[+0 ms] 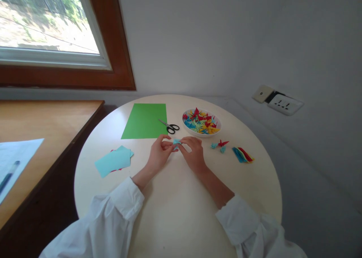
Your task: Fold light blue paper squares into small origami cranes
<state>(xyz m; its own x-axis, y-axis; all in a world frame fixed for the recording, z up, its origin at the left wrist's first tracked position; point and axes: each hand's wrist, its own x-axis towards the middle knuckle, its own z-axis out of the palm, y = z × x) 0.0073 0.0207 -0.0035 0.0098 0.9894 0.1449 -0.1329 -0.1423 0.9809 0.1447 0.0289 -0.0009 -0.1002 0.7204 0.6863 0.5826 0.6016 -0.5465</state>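
Note:
A small folded piece of light blue paper is pinched between both hands over the middle of the round table. My left hand grips it from the left, thumb and fingers closed on its edge. From the other side my right hand holds it, the fingertips partly covering it. Just beyond the hands lie scissors with black handles, their blades resting over a green sheet. Right of my right hand sit a red folded paper crane and two small light blue folded pieces.
A white bowl full of colourful paper cranes stands at the back. Coloured paper strips lie at right, light blue sheets over red ones at left. A wooden desk bears a printed paper and pen. Walls border the round table.

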